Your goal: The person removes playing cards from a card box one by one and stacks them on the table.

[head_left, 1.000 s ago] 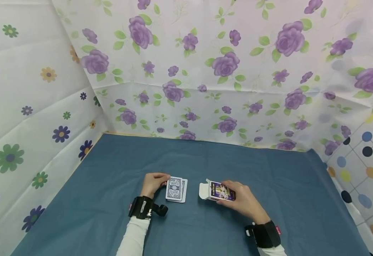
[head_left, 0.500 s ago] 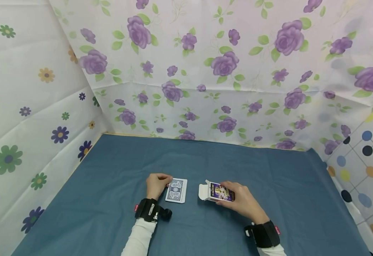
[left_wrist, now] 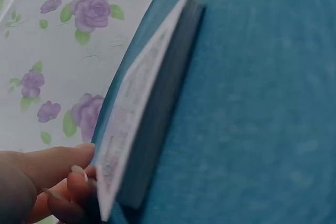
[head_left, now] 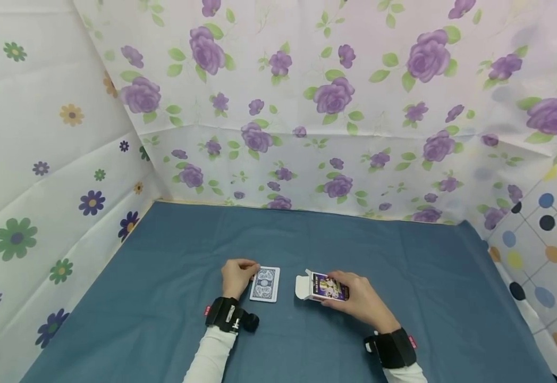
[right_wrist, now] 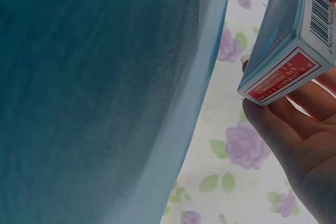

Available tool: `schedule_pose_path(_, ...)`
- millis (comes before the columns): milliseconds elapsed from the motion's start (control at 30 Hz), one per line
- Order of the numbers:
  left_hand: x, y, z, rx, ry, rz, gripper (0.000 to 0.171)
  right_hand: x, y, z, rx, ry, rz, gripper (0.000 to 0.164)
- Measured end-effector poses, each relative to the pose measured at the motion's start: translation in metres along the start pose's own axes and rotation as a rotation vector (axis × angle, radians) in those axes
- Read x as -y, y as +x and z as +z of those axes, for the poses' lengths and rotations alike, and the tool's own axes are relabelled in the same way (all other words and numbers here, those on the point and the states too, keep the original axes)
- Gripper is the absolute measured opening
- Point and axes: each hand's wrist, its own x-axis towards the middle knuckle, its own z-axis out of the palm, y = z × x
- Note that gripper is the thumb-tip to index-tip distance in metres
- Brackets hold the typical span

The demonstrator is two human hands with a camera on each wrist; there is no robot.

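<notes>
A stack of playing cards (head_left: 264,284), backs up in a blue-grey pattern, lies on the blue cloth. At its upper left corner my left hand (head_left: 237,276) pinches a card. In the left wrist view that top card (left_wrist: 134,108) juts past the deck's dark side (left_wrist: 157,114), toward the left fingers (left_wrist: 79,156). My right hand (head_left: 362,300) grips a playing card box (head_left: 330,287) with a purple and yellow front, its white end flap (head_left: 303,288) open toward the cards. The right wrist view shows the box's red-labelled edge (right_wrist: 283,77) and barcode; what is inside is hidden.
Blue cloth (head_left: 211,229) covers the table. Purple-flowered sheeting (head_left: 259,138) hangs along its back edge, with patterned sheets on the left (head_left: 58,213) and right (head_left: 546,255). Each wrist wears a black strap with a small camera.
My left hand has shifted slightly right, bringing the offset upper cards over the lower ones, so the stack looks nearly aligned. The right hand and box have hardly moved.
</notes>
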Motion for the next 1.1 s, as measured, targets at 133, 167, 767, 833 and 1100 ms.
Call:
schedule_pose_path(133, -0.014, -0.012, -0.002, 0.027, -0.011, 0.101, 0.016, 0.001, 0.000, 0.000, 0.007, -0.001, -0.009, 0.065)
schedule_pose_path(167, -0.021, -0.017, -0.002, 0.060, -0.018, 0.138, 0.016, 0.002, 0.000, 0.000, 0.009, -0.002, -0.014, 0.065)
schedule_pose_path(767, -0.079, -0.061, 0.029, 0.544, -0.078, 0.182, 0.019, 0.019, -0.003, -0.010, -0.043, -0.026, -0.145, 0.061)
schedule_pose_path(833, -0.081, -0.058, 0.027, 0.578, -0.095, 0.159, 0.019, 0.019, -0.002, -0.011, -0.049, -0.029, -0.150, 0.061)
schedule_pose_path(1100, -0.081, -0.055, 0.022, 0.663, -0.149, 0.109, 0.021, 0.016, -0.003, -0.011, -0.038, -0.040, -0.146, 0.062)
